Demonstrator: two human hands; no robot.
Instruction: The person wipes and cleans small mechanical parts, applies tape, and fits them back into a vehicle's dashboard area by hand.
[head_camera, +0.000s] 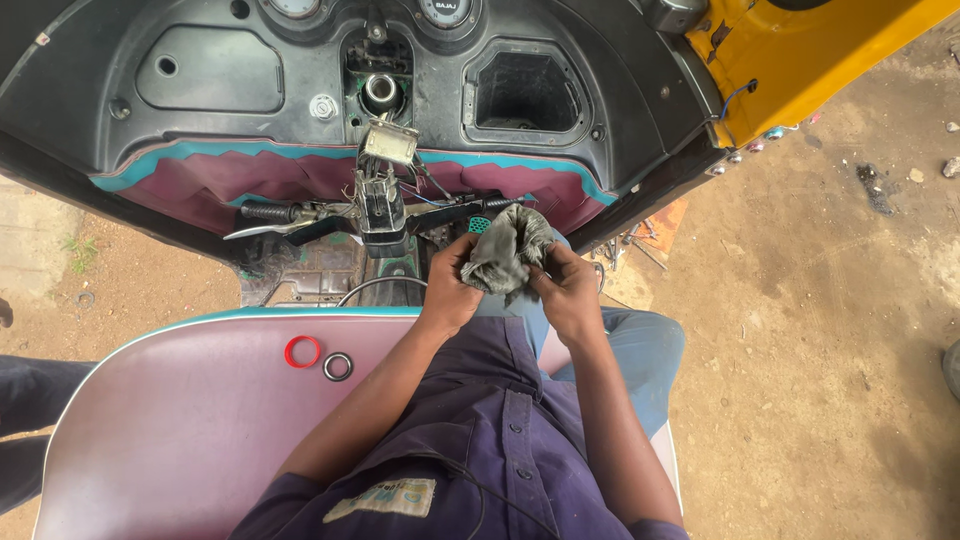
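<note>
Grey rag (507, 250), bunched, long axis upright, just below the handlebar (370, 212). Left hand (450, 285) and right hand (568, 293) flank it, both clasping its lower folds. Two rings (320, 358) lie on the seat (180, 420), left of the rag.

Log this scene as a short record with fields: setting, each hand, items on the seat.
setting: three-wheeler cab with its dashboard opened up and handlebar exposed, dirt ground outside
left hand: grips the grey rag from the left
right hand: grips the same rag from the right
seat: pinkish, teal-trimmed
on seat: red ring and dark ring, side by side, apart from both hands
</note>
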